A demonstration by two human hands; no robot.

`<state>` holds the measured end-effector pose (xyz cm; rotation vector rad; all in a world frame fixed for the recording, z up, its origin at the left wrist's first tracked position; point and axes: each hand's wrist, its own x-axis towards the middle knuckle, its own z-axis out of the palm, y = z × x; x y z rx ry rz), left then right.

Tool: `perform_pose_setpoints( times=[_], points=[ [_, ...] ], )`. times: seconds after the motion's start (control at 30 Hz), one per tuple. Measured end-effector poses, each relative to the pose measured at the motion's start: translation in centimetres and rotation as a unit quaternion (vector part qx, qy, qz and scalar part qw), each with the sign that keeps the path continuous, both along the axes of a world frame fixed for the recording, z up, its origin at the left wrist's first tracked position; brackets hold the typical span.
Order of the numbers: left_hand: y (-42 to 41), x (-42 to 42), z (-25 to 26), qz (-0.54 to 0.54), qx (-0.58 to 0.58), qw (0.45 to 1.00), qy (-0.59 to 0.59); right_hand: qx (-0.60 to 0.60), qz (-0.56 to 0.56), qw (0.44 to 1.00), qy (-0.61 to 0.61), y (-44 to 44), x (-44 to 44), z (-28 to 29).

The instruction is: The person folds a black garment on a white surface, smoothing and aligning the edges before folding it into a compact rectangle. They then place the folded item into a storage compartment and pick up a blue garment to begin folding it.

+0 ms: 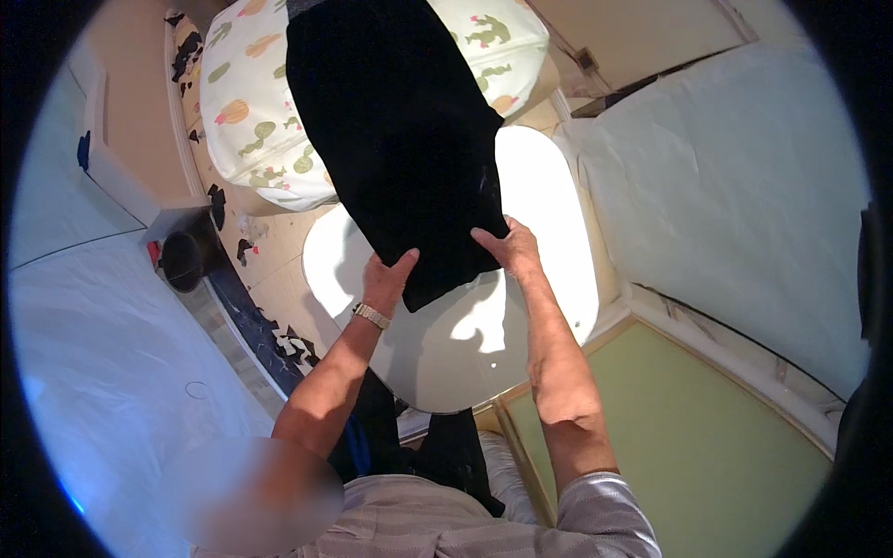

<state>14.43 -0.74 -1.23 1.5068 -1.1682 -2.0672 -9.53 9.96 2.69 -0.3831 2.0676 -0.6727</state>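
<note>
A long piece of black cloth (pixel 398 125) lies across a cactus-print fabric cover (pixel 258 104) and reaches down over a glossy white table with rounded corners (pixel 453 376). My left hand (pixel 387 282) grips the cloth's left edge near its lower end, thumb on top and fingers under it; a metal-band watch (pixel 372 315) is on that wrist. On the right edge, a little higher, my right hand (pixel 515 247) pinches the same cloth in the same way. The cloth's lower left corner hangs free between the hands. Its far end runs out of the picture's top.
Pale sheeting (pixel 725 160) hangs at the right, above a light green panel (pixel 698 418) with a wooden frame. Translucent plastic sheeting (pixel 125 363) covers the left side. Dark scraps (pixel 218 206) lie on the tiled floor beside the table, near a dark round object (pixel 182 261).
</note>
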Motion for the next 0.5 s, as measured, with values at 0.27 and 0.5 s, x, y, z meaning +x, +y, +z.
perform_pose_setpoints(
  times=[0.27,0.5],
  points=[
    [7.1,4.4,0.0,-0.081,0.059,0.994,0.046,-0.012,0.006,0.999,0.030,10.8,3.5,-0.6],
    [20.2,6.9,2.0,-0.110,0.004,0.991,-0.077,0.027,0.031,0.993,0.110,24.9,7.7,-2.6]
  ],
)
